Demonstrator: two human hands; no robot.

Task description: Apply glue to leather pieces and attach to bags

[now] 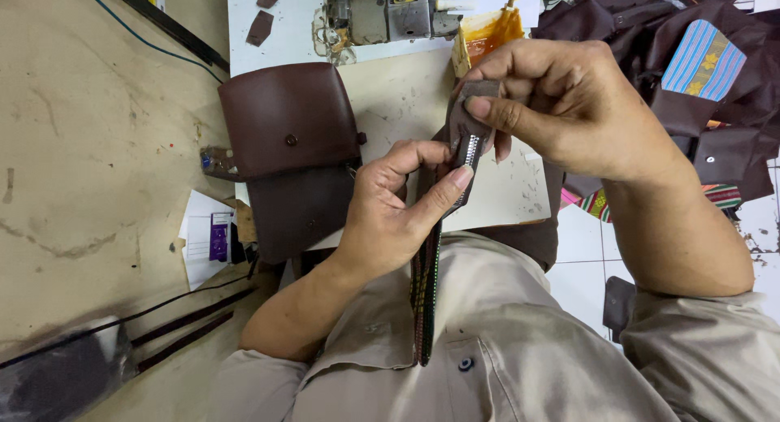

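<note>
Left hand [390, 207] raised, thumb and fingers pinched; right hand [561, 105] above it, thumb pressing forefinger; forearms bare.

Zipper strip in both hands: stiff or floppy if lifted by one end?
Probably floppy: the zipper strip hangs limp below the left hand onto the lap. Likely light: the right hand pinches its top with fingertips alone. Metal teeth may resist sharp folds.

strap [426, 284] | brown, woven striped edge | hangs vertically over lap | metal-buckled top end raised
</note>
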